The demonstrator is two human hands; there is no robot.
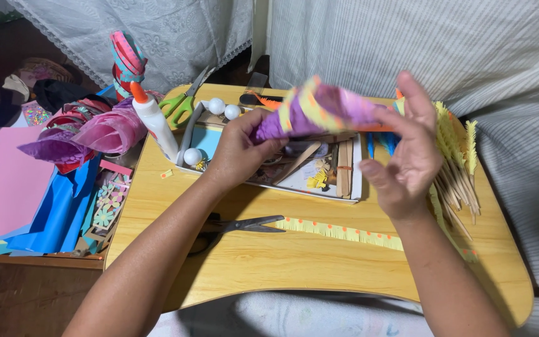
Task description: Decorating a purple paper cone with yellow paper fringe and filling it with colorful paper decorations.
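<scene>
Nearest the camera: two bare forearms reach in over the front edge of a small wooden surface (294, 262).

On the surface, just past the arms: dark-handled scissors (244, 224), blades pointing right. Touching their tips, a fringed yellow paper strip (344, 232) with orange dots runs right.

Mid-distance, raised above the surface: a paper cone (319, 112), purple, wrapped with bands of yellow fringe, lying roughly level, narrow end left. Left hand (238, 153): grip closed around the cone's narrow end, fingers curled over it. Right hand (410, 150): at the cone's wide end, fingers spread and upright, thumb side against the paper; grip loose and wide, steadying rather than clamping.

Directly under the cone: a white tray (319, 187) holding flat wooden sticks (344, 168), scraps of yellow paper and other bits too jumbled to tell apart. White foam balls (224, 108) sit at the tray's far left corner.

Left of the tray: a white glue bottle (154, 122) with orange cap, upright, slightly tilted. Behind it, green-handled scissors (182, 103).

Right edge of the surface: a bundle of thin sticks tipped with yellow fringe (456, 162), partly behind the right hand.

Off the surface, left: sheets of pink and blue paper (26, 193), more purple and pink rolled cones (95, 134).

Farthest: white lace cloth (157, 31) and striped fabric (469, 50).
</scene>
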